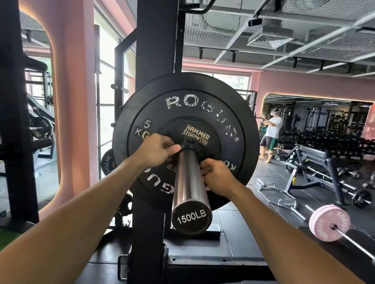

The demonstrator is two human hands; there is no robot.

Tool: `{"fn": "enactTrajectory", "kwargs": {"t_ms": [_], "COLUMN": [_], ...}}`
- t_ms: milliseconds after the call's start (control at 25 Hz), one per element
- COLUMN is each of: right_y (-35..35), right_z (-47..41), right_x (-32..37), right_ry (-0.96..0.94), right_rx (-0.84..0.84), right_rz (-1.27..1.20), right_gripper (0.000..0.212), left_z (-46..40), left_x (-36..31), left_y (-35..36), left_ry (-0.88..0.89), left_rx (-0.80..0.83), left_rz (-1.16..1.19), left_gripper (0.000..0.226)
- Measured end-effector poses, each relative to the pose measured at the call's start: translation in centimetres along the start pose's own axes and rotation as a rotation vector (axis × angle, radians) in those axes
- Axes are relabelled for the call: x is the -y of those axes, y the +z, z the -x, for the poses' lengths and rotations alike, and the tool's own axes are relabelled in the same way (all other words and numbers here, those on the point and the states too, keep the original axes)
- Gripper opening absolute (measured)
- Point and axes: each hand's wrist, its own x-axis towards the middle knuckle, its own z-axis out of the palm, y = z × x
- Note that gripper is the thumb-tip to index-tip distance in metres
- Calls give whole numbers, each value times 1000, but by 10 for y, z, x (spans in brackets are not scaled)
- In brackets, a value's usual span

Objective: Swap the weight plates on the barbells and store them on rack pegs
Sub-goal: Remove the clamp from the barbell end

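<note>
A view looks down two bare forearms toward the end of a barbell sleeve [191,183] that points straight at the viewer, its end cap reading 1500LB. The bar sits racked against a black rack upright [156,37] at centre.

Three plates are stacked on the sleeve. Farthest is a large black plate [247,115]. In front of it is a black Rogue plate [192,106] marked 5 KG. Nearest is a small Hammer Strength plate [196,133].

The left hand [156,149] is curled at the left of the sleeve, thumb and fingers pinching a dark collar [189,146] that rings the sleeve against the small plate. The right hand [218,175] is curled at the right of the sleeve, fingers tucked in against the plates; exactly what it grips is hidden.

Likely risks from here: with the collar loosened, the plates could slide toward the viewer and drop off the sleeve's end onto feet or the floor. Fingers tucked between plate and collar could be pinched if a plate shifts. Stripping this end alone could unbalance the bar on its rack.

Far right, another person [271,135] stands near a bench [317,154]. Near right, a barbell with pink plates [329,222] lies on the floor.
</note>
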Motion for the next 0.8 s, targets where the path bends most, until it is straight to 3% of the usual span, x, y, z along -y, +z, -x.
{"fn": "enactTrajectory", "kwargs": {"t_ms": [200, 320, 400, 520, 680, 800], "right_y": [-1, -13, -22, -23, -23, -22], "right_z": [3, -1, -8, -14, -16, -19], "right_x": [-1, 11, 22, 35, 35, 45], "right_ry": [10, -10, -23, -98, -64, 20], "right_rx": [38, -129, -226, -175, -173, -201], "right_rz": [0, 118, 70, 79, 107, 145], "right_gripper": [41, 25, 33, 39, 36, 57], "left_z": [-2, 5, 5, 3, 5, 6], "left_x": [1, -3, -9, -21, -24, -32], "left_y": [-2, 5, 12, 18, 20, 20], "left_ry": [-74, -225, -250, -245, -276, -292], "left_rx": [23, 37, 10, -64, -78, -61], "left_rz": [136, 196, 156, 161, 265, 277], "left_gripper": [26, 33, 37, 29, 22, 27]}}
